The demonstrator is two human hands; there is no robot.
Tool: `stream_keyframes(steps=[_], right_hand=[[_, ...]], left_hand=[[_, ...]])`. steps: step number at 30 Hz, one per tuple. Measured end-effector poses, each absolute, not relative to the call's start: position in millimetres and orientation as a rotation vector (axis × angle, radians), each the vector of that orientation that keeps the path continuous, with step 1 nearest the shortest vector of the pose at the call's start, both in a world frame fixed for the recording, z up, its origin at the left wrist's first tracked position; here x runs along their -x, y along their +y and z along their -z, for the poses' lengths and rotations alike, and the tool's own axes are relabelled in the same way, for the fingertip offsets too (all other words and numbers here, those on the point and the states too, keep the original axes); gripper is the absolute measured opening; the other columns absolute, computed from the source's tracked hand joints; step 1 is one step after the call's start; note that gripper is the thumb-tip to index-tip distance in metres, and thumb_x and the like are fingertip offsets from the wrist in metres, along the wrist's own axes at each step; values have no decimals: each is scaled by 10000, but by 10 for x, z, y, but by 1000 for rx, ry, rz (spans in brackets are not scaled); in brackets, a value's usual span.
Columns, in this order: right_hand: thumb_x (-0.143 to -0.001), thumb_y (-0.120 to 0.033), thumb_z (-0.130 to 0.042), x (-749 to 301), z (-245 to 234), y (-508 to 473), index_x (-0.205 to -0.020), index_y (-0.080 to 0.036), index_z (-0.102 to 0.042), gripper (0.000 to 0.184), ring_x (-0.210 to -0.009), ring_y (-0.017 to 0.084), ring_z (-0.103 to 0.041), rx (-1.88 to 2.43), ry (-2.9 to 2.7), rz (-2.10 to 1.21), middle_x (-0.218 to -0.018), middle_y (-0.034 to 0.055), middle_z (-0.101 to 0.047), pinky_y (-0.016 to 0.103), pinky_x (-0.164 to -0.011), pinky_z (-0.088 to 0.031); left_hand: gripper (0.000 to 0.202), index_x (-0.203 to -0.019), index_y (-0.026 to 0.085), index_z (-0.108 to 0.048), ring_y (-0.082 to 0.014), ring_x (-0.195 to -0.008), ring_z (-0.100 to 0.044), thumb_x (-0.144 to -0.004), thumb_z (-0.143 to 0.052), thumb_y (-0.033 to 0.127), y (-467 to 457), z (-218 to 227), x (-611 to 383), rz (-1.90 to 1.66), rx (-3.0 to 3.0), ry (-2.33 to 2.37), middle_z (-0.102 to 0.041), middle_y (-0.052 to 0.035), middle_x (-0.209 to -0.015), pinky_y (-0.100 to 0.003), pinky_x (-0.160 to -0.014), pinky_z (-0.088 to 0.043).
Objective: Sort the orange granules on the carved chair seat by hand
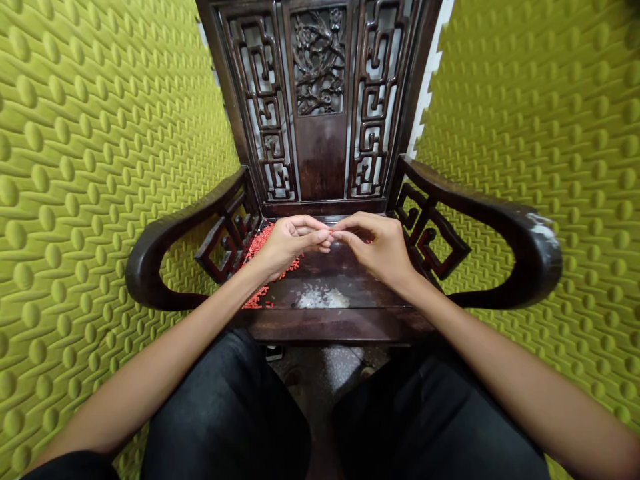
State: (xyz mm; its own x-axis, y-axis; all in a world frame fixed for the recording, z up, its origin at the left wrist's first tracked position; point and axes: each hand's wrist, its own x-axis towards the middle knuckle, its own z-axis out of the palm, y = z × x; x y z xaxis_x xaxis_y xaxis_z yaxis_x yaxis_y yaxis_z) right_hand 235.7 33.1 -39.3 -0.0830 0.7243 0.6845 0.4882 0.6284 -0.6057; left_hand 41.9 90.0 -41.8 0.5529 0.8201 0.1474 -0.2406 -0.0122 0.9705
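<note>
My left hand [290, 243] and my right hand [377, 248] meet fingertip to fingertip above the seat of a dark carved wooden chair [330, 313]. Both hands have their fingers curled into a pinch; whatever sits between the tips is too small to make out. A spread of small red grains [260, 250] lies on the left part of the seat, partly hidden under my left hand. A small heap of white grains [320, 298] lies near the seat's front edge, below and between my hands.
The chair has a fretwork back [320, 100] and two curved armrests, left [170, 253] and right [505, 227]. Green bumpy padded walls [90, 167] close in on both sides. My knees in dark trousers [230, 407] sit in front of the seat.
</note>
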Motion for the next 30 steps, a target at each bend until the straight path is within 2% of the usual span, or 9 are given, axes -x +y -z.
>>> stream_keyframes(steps=[9, 13, 22, 30], right_hand=[[-867, -315, -795, -2335, 477, 373, -905, -213, -811, 110, -760, 175, -750, 894, -1560, -426, -865, 23, -810, 307, -711, -601], [-866, -312, -801, -2340, 483, 385, -839, -218, -804, 98, -721, 161, -727, 882, -1571, -426, -829, 16, -799, 295, -665, -569], [-905, -283, -761, -2368, 416, 350, -829, -202, -778, 112, -727, 153, -686, 869, -1695, -316, -822, 28, -771, 287, -612, -498], [-897, -384, -780, -2369, 428, 356, -818, -194, -752, 208, -695, 149, -650, 828, -1686, -379, -808, 32, -734, 298, -607, -510]], left_hand=[[310, -878, 102, -752, -131, -718, -728, -725, -925, 309, 880, 410, -442, -914, -1367, 506, -788, -66, -818, -276, -742, -626], [312, -866, 105, -752, -130, -717, -724, -719, -926, 319, 872, 400, -442, -908, -1373, 516, -781, -60, -806, -274, -745, -622], [293, -882, 116, -756, -134, -722, -728, -733, -913, 313, 888, 414, -431, -906, -1412, 510, -788, -66, -830, -278, -760, -611], [242, -891, 121, -769, -126, -727, -735, -774, -889, 296, 896, 420, -424, -885, -1426, 452, -784, -58, -819, -248, -747, -603]])
